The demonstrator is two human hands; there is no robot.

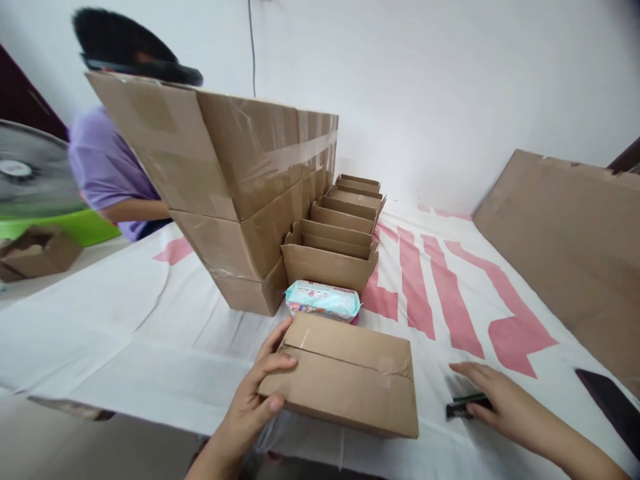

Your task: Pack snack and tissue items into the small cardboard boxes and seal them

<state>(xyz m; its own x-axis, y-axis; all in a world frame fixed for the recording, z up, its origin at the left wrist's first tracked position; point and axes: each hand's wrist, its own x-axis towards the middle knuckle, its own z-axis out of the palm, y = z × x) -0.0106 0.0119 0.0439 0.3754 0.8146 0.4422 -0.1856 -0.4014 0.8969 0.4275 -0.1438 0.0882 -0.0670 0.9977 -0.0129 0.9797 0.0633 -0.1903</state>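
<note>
A closed cardboard box point(350, 377) lies near the table's front edge, a seam running along its top. My left hand point(255, 390) grips its left end, fingers and thumb pressed on the cardboard. To the right of the box, my right hand point(493, 397) is closed at the thumb around a small black and green tool that looks like a box cutter point(463, 405), with the index finger stretched forward. Part of this tool is hidden under the hand. Just behind the box is a light-blue plastic packet point(323, 300).
Taped cardboard boxes point(260, 153) form a tall stack at left. Open boxes point(330, 257) line up beside it. A phone point(610, 403) lies far right, near a large cardboard sheet point(565, 247). Behind the stack is a person in a purple shirt point(107, 160), near a fan point(30, 170).
</note>
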